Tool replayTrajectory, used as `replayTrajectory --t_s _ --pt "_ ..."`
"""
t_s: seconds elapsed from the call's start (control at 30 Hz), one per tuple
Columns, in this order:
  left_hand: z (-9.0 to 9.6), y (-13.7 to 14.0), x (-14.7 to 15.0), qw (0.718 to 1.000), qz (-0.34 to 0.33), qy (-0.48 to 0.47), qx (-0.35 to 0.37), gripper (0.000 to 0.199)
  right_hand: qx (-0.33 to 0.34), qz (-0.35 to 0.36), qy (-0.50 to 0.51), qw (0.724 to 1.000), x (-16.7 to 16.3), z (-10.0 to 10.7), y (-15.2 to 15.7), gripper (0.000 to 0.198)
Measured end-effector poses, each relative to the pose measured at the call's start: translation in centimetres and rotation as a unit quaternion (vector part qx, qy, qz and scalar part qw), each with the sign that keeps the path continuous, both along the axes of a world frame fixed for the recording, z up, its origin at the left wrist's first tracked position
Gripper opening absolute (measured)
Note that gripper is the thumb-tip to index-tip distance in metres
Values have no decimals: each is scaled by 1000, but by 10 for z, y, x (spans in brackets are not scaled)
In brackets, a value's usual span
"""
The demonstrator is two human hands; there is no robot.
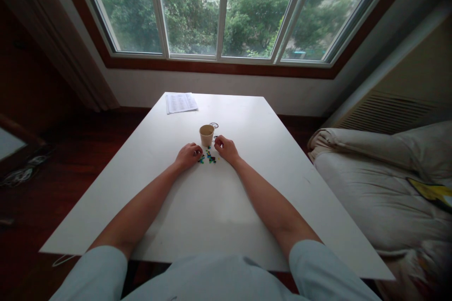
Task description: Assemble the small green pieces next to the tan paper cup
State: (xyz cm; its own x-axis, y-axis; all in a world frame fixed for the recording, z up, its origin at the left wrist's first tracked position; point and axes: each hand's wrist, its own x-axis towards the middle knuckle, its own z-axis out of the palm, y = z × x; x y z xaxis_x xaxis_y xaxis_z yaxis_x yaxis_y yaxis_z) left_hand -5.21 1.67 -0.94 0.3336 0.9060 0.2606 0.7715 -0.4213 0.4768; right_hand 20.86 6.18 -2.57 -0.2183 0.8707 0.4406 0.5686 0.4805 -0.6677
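A brown paper cup (206,137) stands upright on the white table, its mouth facing up. Just in front of it lies a loose scatter of tiny green, dark and yellow pieces (211,156), too small to tell their kind. My left hand (189,156) rests at the left edge of these pieces, fingers curled together. To the right of the cup and pieces, my right hand (227,149) has its thumb and fingers pinched. Whatever either hand may hold is too small to make out. Behind the cup shows a thin dark loop (213,125), partly hidden.
Printed sheets of paper (181,102) lie at the far left of the white table (212,225). A sofa with a pale cover (374,188) is on the right. Beyond the table is a wide window (219,14). Cables (24,171) lie on the floor at left.
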Motion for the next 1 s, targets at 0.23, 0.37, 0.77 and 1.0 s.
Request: replayTrajectory --t_s 0.23,0.37,0.77,1.0 --pt "-4 2 0 1000 -1 8 8 15 14 -18 -5 1000 1 4 -1 18" --pt "-5 3 -2 1000 -3 -8 15 15 21 -21 -2 1000 1 3 0 20" --pt "-15 7 -3 997 0 -70 44 18 254 -64 7 965 -10 19 -11 20" --pt "-8 3 -1 994 -6 -103 41 26 295 -30 -44 954 -25 25 -24 22"
